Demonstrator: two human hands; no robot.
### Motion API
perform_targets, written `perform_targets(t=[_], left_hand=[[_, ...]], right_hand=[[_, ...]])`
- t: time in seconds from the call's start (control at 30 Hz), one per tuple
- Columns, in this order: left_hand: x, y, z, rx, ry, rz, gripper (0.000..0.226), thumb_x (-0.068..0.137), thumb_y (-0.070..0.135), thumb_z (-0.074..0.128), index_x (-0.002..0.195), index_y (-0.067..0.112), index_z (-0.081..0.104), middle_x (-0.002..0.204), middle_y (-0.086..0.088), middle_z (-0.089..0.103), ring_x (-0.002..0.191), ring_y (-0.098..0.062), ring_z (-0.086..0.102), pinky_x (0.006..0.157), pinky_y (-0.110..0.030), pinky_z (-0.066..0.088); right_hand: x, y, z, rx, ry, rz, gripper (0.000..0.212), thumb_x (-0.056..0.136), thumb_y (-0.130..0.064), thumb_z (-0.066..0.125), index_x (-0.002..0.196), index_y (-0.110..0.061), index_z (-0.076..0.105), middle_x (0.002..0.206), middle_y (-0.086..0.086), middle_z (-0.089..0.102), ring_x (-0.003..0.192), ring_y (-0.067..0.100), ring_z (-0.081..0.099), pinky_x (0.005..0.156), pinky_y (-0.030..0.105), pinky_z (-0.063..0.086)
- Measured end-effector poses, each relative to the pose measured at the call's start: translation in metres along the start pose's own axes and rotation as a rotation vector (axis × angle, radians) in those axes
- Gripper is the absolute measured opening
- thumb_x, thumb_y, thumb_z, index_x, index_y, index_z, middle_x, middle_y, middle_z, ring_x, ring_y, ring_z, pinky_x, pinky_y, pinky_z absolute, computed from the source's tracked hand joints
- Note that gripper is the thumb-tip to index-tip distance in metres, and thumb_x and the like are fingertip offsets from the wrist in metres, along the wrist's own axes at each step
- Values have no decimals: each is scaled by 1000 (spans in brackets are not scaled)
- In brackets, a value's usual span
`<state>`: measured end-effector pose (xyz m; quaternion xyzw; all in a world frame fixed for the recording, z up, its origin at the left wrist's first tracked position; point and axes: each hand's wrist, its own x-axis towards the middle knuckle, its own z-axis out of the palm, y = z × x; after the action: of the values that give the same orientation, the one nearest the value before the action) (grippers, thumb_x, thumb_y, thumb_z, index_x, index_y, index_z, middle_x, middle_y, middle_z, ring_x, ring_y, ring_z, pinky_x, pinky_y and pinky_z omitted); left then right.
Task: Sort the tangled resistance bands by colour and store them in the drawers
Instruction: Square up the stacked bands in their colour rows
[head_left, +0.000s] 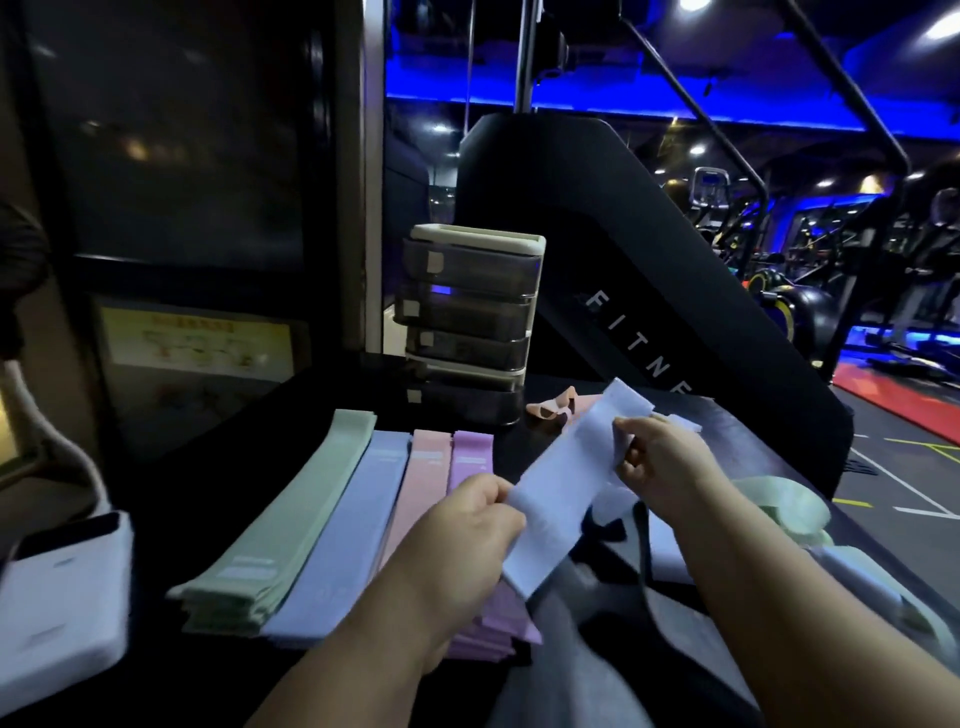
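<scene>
Above the table (197, 499), left hand (467, 525) and right hand (670, 462) pinch (seemingly taut) a blue band (561, 483).

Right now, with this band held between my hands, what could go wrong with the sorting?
The dim blue light makes the pale blue band in your left hand and right hand look close to the purple stack, so it may miss the blue stack. Your left forearm hangs over the purple stack's near end and could knock it askew.
</scene>
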<state>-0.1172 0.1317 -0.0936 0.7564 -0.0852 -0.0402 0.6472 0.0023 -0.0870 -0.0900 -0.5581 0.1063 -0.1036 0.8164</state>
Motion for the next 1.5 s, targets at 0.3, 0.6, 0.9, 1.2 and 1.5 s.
perform_targets(t=[0.3, 0.6, 0.9, 1.2, 1.5], left_hand=[[-12, -21, -60, 82, 75, 19, 11, 83, 20, 54, 80, 19, 65, 69, -9, 63, 58, -20, 52, 56, -32, 41], [-24, -38, -110, 145, 127, -9, 13, 88, 17, 60, 79, 14, 69, 74, -7, 71, 60, -23, 66, 62, -36, 59], [-33, -49, -133, 331, 133, -27, 14, 90, 39, 62, 102, 33, 60, 83, 10, 71, 66, -1, 63, 71, -23, 54], [-41, -38, -140, 400, 155, -65, 28, 95, 42, 55, 122, 37, 48, 101, 12, 68, 95, -1, 64, 93, -26, 51], [-43, -38, -142, 393, 146, -102, 31, 91, 46, 59, 121, 39, 50, 92, 12, 67, 90, 0, 64, 91, -25, 51]], right_hand=[[23, 24, 88, -96, 37, 177, 28, 88, 7, 45, 100, -18, 44, 64, 2, 40, 40, 9, 43, 37, 15, 34], [39, 57, 158, -432, -55, 171, 16, 86, 3, 61, 76, -5, 53, 70, 11, 52, 58, 19, 50, 52, 26, 42], [50, 89, 192, -410, -158, 201, 8, 77, -1, 67, 79, -5, 60, 77, 13, 53, 63, 21, 54, 55, 26, 43], [55, 89, 209, -352, -218, 315, 15, 87, -2, 44, 74, -3, 50, 66, 11, 50, 57, 24, 51, 63, 28, 43], [58, 89, 209, -353, -177, 262, 15, 90, 1, 45, 80, -6, 53, 67, 10, 50, 55, 22, 51, 61, 27, 42]])
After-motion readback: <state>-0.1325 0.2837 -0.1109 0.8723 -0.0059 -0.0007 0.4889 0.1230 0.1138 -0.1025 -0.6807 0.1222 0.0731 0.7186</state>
